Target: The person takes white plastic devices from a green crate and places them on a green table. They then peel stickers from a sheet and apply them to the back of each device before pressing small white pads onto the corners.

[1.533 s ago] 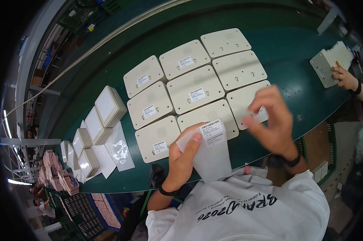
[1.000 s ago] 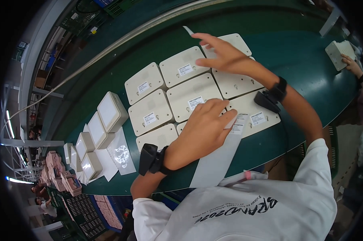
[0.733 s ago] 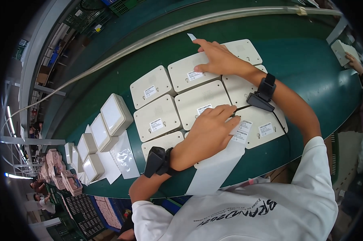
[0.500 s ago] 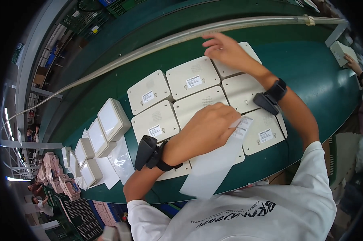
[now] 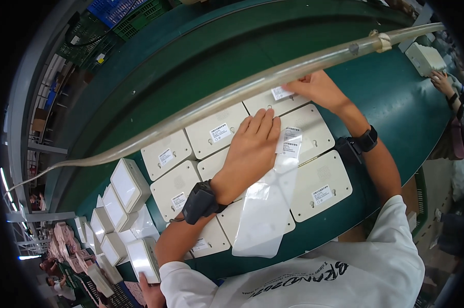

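Several cream plastic housings (image 5: 322,187) lie in rows on the green table, most with a small white printed label on the back. My right hand (image 5: 319,90) pinches a white label (image 5: 281,93) at the far right housing (image 5: 289,105), partly behind a pipe. My left hand (image 5: 252,151) lies over the middle housings, its fingers stretched forward. A translucent label sheet (image 5: 263,220) runs from beside its index finger toward me, some labels still on its far end. The left thumb is hidden, but the sheet appears gripped there.
A pale pipe (image 5: 216,110) crosses above the far housings. White-faced units (image 5: 120,210) stand at left, where another person's hand (image 5: 151,293) holds one. At right, a co-worker's hand (image 5: 440,82) touches a cream housing (image 5: 424,57). Green crates (image 5: 139,20) sit beyond.
My right hand has come down to the far right housing with a label. My left hand has moved forward, the sheet with it, and its fingers have straightened. A person's hand has appeared at lower left.
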{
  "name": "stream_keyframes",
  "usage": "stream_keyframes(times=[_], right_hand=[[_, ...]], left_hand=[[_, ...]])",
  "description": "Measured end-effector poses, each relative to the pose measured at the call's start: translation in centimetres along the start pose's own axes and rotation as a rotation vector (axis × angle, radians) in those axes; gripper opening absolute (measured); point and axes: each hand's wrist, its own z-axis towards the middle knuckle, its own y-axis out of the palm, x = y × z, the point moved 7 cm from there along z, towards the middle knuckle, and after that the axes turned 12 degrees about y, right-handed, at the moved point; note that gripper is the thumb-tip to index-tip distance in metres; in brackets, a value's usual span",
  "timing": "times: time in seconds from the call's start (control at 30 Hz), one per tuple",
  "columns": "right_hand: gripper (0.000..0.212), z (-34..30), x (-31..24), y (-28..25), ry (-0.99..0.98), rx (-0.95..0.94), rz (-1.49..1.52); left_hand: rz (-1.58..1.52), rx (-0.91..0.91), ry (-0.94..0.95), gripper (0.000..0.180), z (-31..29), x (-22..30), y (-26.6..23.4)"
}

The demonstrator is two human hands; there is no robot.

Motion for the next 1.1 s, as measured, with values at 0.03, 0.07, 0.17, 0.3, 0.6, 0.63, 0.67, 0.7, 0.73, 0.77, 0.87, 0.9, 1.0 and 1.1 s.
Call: stream_keyframes(times=[0.03, 0.07, 0.17, 0.3, 0.6, 0.63, 0.67, 0.7, 0.73, 0.77, 0.87, 0.9, 1.0, 1.1], right_hand=[[0.016, -0.2, -0.2, 0.3, -0.021, -0.012, -0.033], [0.016, -0.3, -0.4, 0.5, -0.041, -0.023, -0.064], [0.018, -0.3, -0.8, 0.7, -0.078, -0.04, -0.085], [0.024, -0.2, -0.6, 0.6, -0.097, -0.042, -0.114], [0.041, 0.4, 0.2, 0.8, 0.026, -0.185, -0.108], [0.043, 0.5, 0.4, 0.9, 0.043, -0.193, -0.089], [0.043, 0.6, 0.5, 0.9, 0.048, -0.194, -0.069], [0.044, 0.7, 0.7, 1.0, 0.051, -0.198, -0.078], [0.045, 0.7, 0.8, 1.0, 0.053, -0.202, -0.086], [0.046, 0.7, 0.8, 1.0, 0.04, -0.2, -0.116], [0.046, 0.8, 0.9, 1.0, 0.048, -0.209, -0.104], [0.046, 0.7, 0.8, 1.0, 0.024, -0.206, -0.132], [0.046, 0.7, 0.8, 1.0, 0.046, -0.202, -0.111], [0.046, 0.7, 0.8, 1.1, 0.05, -0.201, -0.109]], left_hand=[[0.017, 0.009, -0.002, 0.059, 0.0, 0.0, 0.1], [0.034, 0.028, -0.002, 0.061, 0.0, 0.0, 0.1], [0.048, 0.013, 0.025, 0.058, 0.2, -0.1, 0.3], [0.044, 0.032, 0.038, 0.057, 0.3, 0.0, 0.2], [-0.086, 0.07, -0.076, 0.062, -0.3, -0.3, 0.6], [-0.07, 0.044, -0.087, 0.062, -0.3, -0.4, 0.7], [-0.074, 0.041, -0.088, 0.062, -0.3, -0.4, 0.7], [-0.077, 0.038, -0.088, 0.063, -0.4, -0.4, 0.8], [-0.095, 0.051, -0.086, 0.063, -0.4, -0.4, 0.7], [-0.082, 0.032, -0.087, 0.063, -0.4, -0.4, 0.8], [-0.088, 0.051, -0.088, 0.064, -0.4, -0.4, 0.7], [-0.075, 0.029, -0.095, 0.064, -0.4, -0.4, 0.8], [-0.099, 0.043, -0.099, 0.065, -0.3, -0.5, 0.7], [-0.098, 0.014, -0.104, 0.065, -0.3, -0.6, 0.8]])
